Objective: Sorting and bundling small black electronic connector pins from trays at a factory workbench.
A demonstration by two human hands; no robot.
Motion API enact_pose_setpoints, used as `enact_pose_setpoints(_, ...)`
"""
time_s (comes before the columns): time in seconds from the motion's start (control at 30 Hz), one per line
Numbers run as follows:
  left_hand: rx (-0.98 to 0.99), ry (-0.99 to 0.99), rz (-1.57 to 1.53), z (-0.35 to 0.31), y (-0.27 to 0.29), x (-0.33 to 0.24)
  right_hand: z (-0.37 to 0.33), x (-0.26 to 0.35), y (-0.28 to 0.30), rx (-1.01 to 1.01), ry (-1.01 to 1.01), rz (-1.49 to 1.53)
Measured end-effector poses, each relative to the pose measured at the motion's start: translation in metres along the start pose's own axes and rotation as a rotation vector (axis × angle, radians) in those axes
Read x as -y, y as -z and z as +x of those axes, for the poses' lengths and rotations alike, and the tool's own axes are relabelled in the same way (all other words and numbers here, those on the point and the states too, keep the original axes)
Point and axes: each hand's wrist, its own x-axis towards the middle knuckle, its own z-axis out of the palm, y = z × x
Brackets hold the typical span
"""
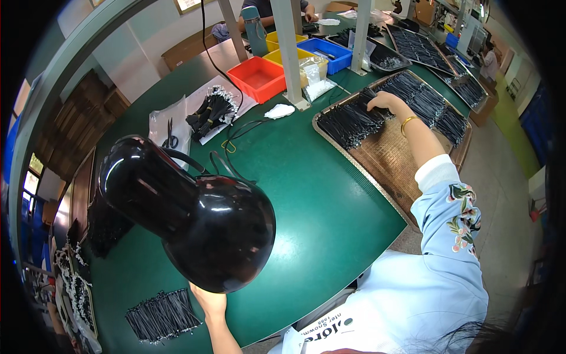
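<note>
My right hand (pixel 386 103) reaches to the far right, over a shallow brown tray (pixel 392 156) lined with rows of short black cables (pixel 354 121). Its fingers curl down, closed around some of the black cables at the near end of a row. My left hand (pixel 209 304) is low on the green table, beside a flat batch of black cables (pixel 162 317) laid side by side with small metallic ends. A glossy black desk lamp (pixel 221 230) covers the fingers of that hand, so what it holds cannot be seen.
Behind the lamp lie scissors (pixel 170 135) and a tied bundle of white-tipped black cables (pixel 213 112). A red bin (pixel 256 76), a blue bin (pixel 327 54) and grey posts (pixel 290 53) stand farther back. More cable-filled trays (pixel 421 50) sit at far right. Another person sits across the table.
</note>
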Motion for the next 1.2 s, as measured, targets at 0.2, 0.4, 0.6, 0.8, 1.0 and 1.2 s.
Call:
enact_pose_setpoints(0.2,0.003,-0.021,0.089,-0.004,0.002,0.003,-0.007,-0.025,0.015,-0.163,0.021,0.175)
enact_pose_setpoints(0.4,0.021,-0.006,0.05,0.0,0.004,-0.017,-0.046,-0.034,0.018,0.025,0.085,0.959)
enact_pose_setpoints(0.6,0.111,-0.113,-0.112,0.002,0.003,-0.05,-0.157,0.064,-0.055,0.471,0.331,0.884)
enact_pose_setpoints(0.8,-0.024,-0.355,-0.172,0.02,0.022,-0.119,-0.297,0.122,-0.146,0.972,1.001,0.397)
enact_pose_setpoints(1.0,-0.001,-0.496,0.016,0.023,0.008,-0.106,-0.322,0.14,-0.2,0.708,1.363,0.785)
enact_pose_setpoints(1.2,0.129,-0.407,0.062,0.018,-0.01,-0.088,-0.311,0.116,-0.247,0.896,1.024,0.834)
